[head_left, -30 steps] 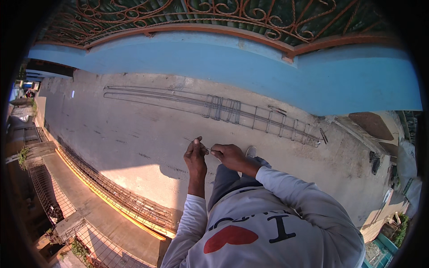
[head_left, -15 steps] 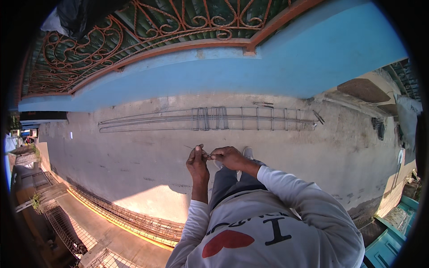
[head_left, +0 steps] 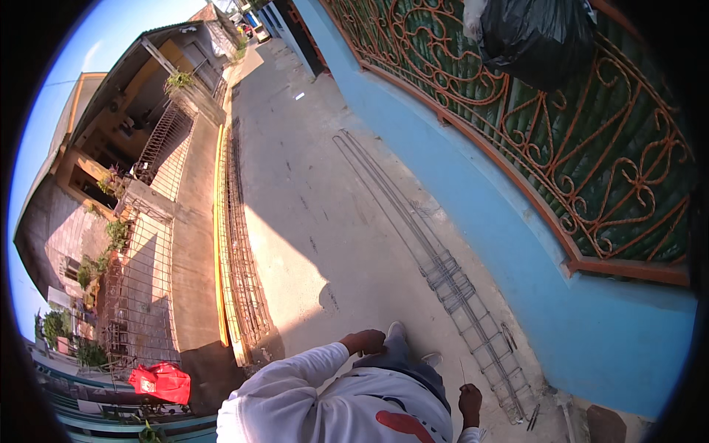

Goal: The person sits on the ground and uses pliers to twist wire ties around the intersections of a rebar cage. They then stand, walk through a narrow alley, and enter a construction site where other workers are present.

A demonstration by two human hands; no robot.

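My left hand [head_left: 364,342] is in front of my left thigh with its fingers curled in. Whatever it may hold is hidden. On the other side of my body, my right hand [head_left: 470,402] is closed on a thin piece of wire [head_left: 462,371] that sticks up from the fingers. To the right of that hand a long rebar cage [head_left: 484,340] lies on the concrete. Square stirrups are bunched around its middle and others are spaced out toward its near end. Bare long rods [head_left: 380,181] run on toward the far end.
A dark hand tool [head_left: 509,336] and short dark bars [head_left: 533,417] lie beside the cage. The blue wall [head_left: 473,199] with an orange scrollwork fence [head_left: 576,184] borders the right. More rebar cages [head_left: 244,251] line the left edge. A black bag [head_left: 539,40] hangs on the fence.
My hands were together at the wire and are now apart, one on each side of my body. The view has turned left, showing the lane and the houses.
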